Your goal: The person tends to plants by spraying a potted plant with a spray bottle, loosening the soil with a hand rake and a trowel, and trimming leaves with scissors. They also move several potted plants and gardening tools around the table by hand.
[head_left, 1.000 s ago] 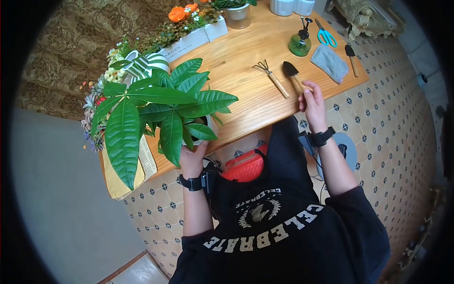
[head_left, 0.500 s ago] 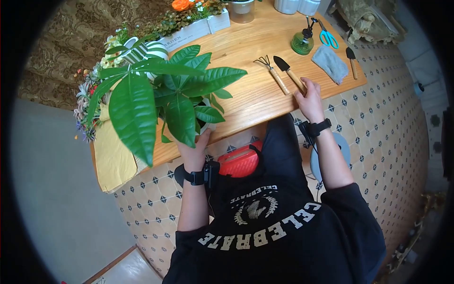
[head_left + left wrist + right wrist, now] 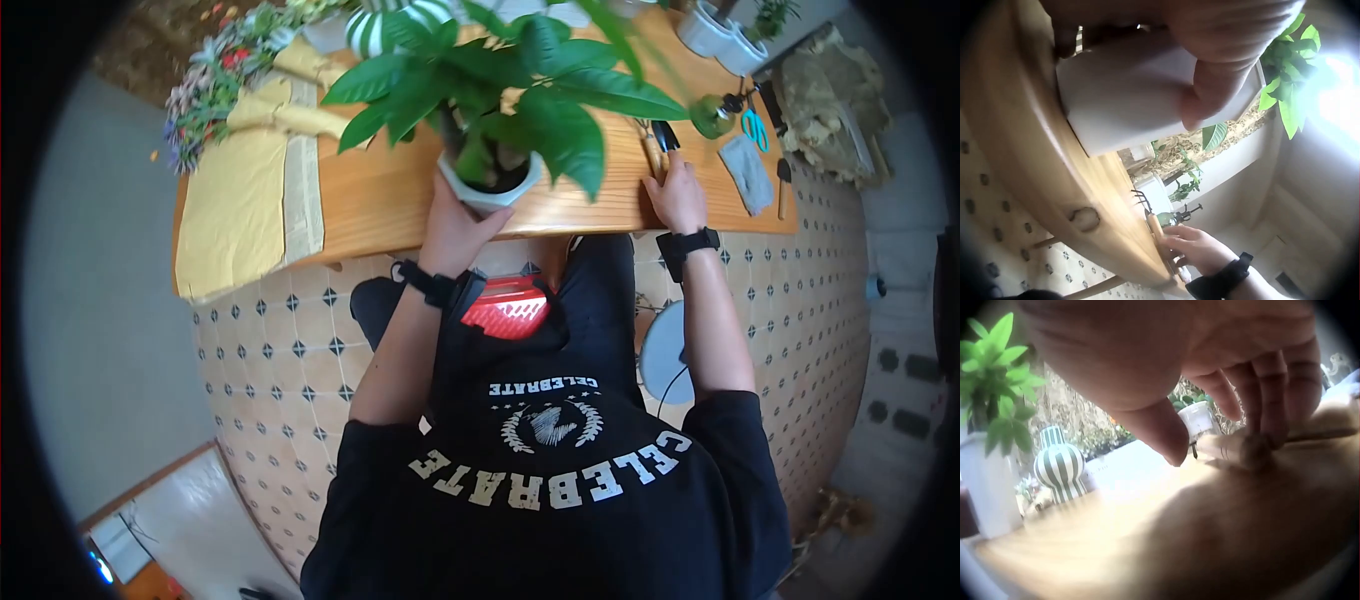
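A leafy green plant grows in a white angular pot by the table's front edge. My left hand grips this pot from the near side; in the left wrist view its thumb lies along the pot wall. My right hand is over the wooden handles of a small trowel and a hand rake. Seen from the right wrist, the thumb is spread apart and the fingertips reach down to a wooden handle. The palm hides part of the trowel.
Yellow cloth and newspaper lie on the left of the table. A striped vase stands behind the plant. To the right are a green sprayer, grey gloves, blue-handled scissors and another small trowel.
The trowel has come leftward to lie beside the hand rake, and my right fingers have loosened from its handle. My left hand stays on the pot. The head view has turned left.
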Demonstrator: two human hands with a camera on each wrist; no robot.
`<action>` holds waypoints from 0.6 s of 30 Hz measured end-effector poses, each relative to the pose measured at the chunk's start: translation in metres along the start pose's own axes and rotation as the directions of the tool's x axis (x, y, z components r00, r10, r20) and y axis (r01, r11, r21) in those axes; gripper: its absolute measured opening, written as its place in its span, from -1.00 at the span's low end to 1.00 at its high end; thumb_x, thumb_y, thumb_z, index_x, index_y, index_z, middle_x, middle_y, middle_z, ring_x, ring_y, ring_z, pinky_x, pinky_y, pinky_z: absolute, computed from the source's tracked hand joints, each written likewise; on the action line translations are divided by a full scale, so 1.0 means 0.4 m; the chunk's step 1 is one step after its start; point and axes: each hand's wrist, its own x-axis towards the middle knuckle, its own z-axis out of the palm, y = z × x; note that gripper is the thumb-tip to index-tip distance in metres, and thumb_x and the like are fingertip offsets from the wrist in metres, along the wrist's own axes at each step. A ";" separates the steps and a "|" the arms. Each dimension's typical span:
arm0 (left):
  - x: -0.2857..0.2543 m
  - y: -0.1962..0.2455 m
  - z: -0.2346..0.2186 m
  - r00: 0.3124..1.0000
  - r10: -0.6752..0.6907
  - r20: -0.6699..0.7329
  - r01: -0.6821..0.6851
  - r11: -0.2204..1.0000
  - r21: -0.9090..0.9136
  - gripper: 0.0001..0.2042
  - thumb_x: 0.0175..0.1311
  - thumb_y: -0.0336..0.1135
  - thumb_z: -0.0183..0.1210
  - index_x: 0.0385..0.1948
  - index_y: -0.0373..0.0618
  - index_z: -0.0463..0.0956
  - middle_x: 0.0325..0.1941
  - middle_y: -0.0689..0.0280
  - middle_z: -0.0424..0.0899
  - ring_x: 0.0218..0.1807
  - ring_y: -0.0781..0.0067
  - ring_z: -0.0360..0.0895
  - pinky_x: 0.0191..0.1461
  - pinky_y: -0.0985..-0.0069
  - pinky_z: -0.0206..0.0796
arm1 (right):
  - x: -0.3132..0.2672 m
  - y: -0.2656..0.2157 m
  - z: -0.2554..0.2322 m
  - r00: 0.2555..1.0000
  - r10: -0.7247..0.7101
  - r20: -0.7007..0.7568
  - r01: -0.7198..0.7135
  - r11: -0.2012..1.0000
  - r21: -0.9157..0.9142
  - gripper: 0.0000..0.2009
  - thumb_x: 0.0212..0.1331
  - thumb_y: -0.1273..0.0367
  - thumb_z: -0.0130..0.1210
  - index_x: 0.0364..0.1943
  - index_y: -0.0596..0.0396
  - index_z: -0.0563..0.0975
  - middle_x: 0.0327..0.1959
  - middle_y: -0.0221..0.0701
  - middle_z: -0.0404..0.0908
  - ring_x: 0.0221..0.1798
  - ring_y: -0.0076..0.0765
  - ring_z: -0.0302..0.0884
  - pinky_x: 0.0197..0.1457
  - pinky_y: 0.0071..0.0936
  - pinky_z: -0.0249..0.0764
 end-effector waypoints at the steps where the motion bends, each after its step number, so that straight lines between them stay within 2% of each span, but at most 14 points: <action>1: 0.000 -0.003 0.011 0.997 0.024 -0.068 -0.029 0.997 -0.078 -0.20 -0.14 -0.33 0.40 0.15 -0.30 0.07 0.07 0.02 0.41 0.14 0.18 0.40 0.17 0.37 0.25 | 0.008 -0.009 0.009 1.000 -0.006 0.005 0.007 0.999 -0.047 -0.54 -0.02 0.31 0.14 0.01 0.20 0.40 -0.22 0.04 0.55 -0.11 0.11 0.52 -0.05 -0.12 0.43; 2: -0.001 -0.003 0.007 0.997 0.030 -0.066 -0.032 0.999 -0.033 -0.20 -0.15 -0.32 0.40 0.15 -0.31 0.07 0.08 0.01 0.41 0.14 0.16 0.40 0.18 0.36 0.24 | 0.016 -0.016 0.013 1.000 -0.012 0.008 0.013 0.995 -0.095 -0.54 -0.02 0.32 0.13 0.00 0.21 0.40 -0.23 0.05 0.56 -0.12 0.13 0.52 -0.05 -0.12 0.43; 3: -0.002 -0.002 0.003 0.998 0.035 -0.061 -0.034 0.999 0.010 -0.19 -0.15 -0.31 0.40 0.15 -0.31 0.07 0.08 0.00 0.40 0.15 0.14 0.40 0.18 0.36 0.24 | 0.022 -0.020 0.013 0.997 0.007 0.075 0.003 0.992 -0.124 -0.63 0.03 0.34 0.03 -0.05 0.22 0.42 -0.30 0.06 0.57 -0.16 0.15 0.52 -0.10 -0.10 0.44; 5: -0.005 -0.006 0.003 0.995 0.055 -0.079 -0.052 0.998 0.039 -0.17 -0.18 -0.27 0.42 0.15 -0.32 0.08 0.10 -0.05 0.39 0.17 0.05 0.39 0.21 0.33 0.22 | 0.037 0.008 0.036 0.998 -0.057 0.037 0.055 0.997 0.049 -0.65 0.06 0.34 -0.03 -0.07 0.23 0.43 -0.32 0.06 0.57 -0.19 0.14 0.53 -0.13 -0.09 0.43; 6: -0.006 -0.009 0.003 0.995 0.053 -0.089 -0.049 0.997 0.052 -0.15 -0.17 -0.27 0.42 0.17 -0.31 0.07 0.11 -0.03 0.40 0.18 0.08 0.38 0.22 0.33 0.22 | 0.052 0.027 0.045 0.996 -0.087 0.016 0.084 0.987 0.134 -0.66 0.08 0.34 -0.06 -0.08 0.24 0.44 -0.33 0.06 0.57 -0.20 0.14 0.54 -0.15 -0.08 0.42; 7: -0.007 -0.005 0.002 0.994 0.051 -0.097 -0.044 0.997 0.067 -0.14 -0.17 -0.27 0.43 0.19 -0.31 0.05 0.13 -0.01 0.40 0.19 0.11 0.38 0.23 0.33 0.21 | 0.020 -0.008 0.003 0.998 -0.065 -0.008 0.065 0.964 0.258 -0.67 0.11 0.34 -0.10 -0.09 0.26 0.45 -0.36 0.05 0.55 -0.27 0.07 0.55 -0.21 -0.15 0.40; 8: -0.008 -0.005 0.001 0.994 0.049 -0.101 -0.041 0.996 0.083 -0.13 -0.16 -0.27 0.43 0.21 -0.30 0.04 0.14 0.01 0.40 0.21 0.13 0.37 0.24 0.33 0.21 | -0.006 -0.021 -0.021 1.000 -0.012 0.022 0.003 0.931 0.366 -0.68 0.10 0.38 -0.10 -0.07 0.26 0.44 -0.44 -0.08 0.53 -0.39 -0.08 0.51 -0.28 -0.23 0.38; 9: -0.008 -0.014 0.004 0.991 0.058 -0.118 -0.050 0.996 0.071 -0.15 -0.19 -0.21 0.43 0.15 -0.31 0.09 0.09 -0.07 0.40 0.15 -0.02 0.38 0.20 0.29 0.23 | -0.039 -0.032 -0.044 0.998 -0.054 -0.009 0.052 0.890 0.452 -0.71 0.10 0.42 -0.12 -0.10 0.24 0.44 -0.49 -0.22 0.48 -0.47 -0.23 0.43 -0.36 -0.33 0.34; 10: -0.008 -0.015 0.004 0.989 0.063 -0.130 -0.052 0.995 0.085 -0.15 -0.20 -0.21 0.44 0.15 -0.31 0.10 0.08 -0.08 0.40 0.14 -0.03 0.38 0.20 0.29 0.23 | -0.077 -0.043 -0.066 0.995 -0.093 -0.041 0.100 0.839 0.535 -0.75 0.10 0.45 -0.13 -0.14 0.22 0.45 -0.54 -0.36 0.43 -0.55 -0.39 0.34 -0.43 -0.42 0.30; 12: -0.011 -0.011 0.005 0.986 0.068 -0.150 -0.051 0.992 0.112 -0.15 -0.21 -0.20 0.45 0.14 -0.31 0.11 0.07 -0.08 0.41 0.13 -0.05 0.39 0.18 0.27 0.24 | -0.163 -0.064 -0.108 0.995 0.009 0.096 -0.081 0.620 0.780 -0.79 0.09 0.53 -0.15 -0.18 0.16 0.43 -0.54 -0.57 0.31 -0.57 -0.66 0.18 -0.51 -0.63 0.16; 14: -0.011 -0.013 0.010 0.983 0.067 -0.170 -0.049 0.993 0.107 -0.15 -0.23 -0.20 0.45 0.14 -0.31 0.13 0.05 -0.07 0.41 0.11 -0.05 0.39 0.17 0.26 0.25 | -0.244 -0.107 -0.134 0.998 -0.006 0.067 -0.054 0.535 0.843 -0.87 0.14 0.53 -0.14 -0.24 0.12 0.38 -0.65 -0.62 0.23 -0.67 -0.77 0.05 -0.65 -0.75 -0.05; 16: -0.013 -0.013 0.014 0.978 0.077 -0.195 -0.053 0.990 0.127 -0.14 -0.25 -0.19 0.46 0.14 -0.30 0.14 0.03 -0.06 0.42 0.09 -0.05 0.39 0.15 0.25 0.25 | -0.310 -0.110 -0.150 0.986 -0.032 0.162 -0.124 0.507 0.853 -0.81 0.15 0.54 -0.07 -0.14 0.15 0.39 -0.52 -0.63 0.29 -0.53 -0.79 0.14 -0.50 -0.77 0.06; 18: -0.014 -0.011 0.022 0.971 0.097 -0.217 -0.060 0.983 0.171 -0.13 -0.27 -0.19 0.47 0.14 -0.29 0.15 0.01 -0.04 0.42 0.08 -0.04 0.39 0.14 0.25 0.26 | -0.353 -0.125 -0.146 0.982 -0.068 0.176 -0.131 0.429 0.894 -0.79 0.19 0.51 0.01 -0.09 0.18 0.38 -0.45 -0.60 0.35 -0.47 -0.76 0.20 -0.43 -0.77 0.13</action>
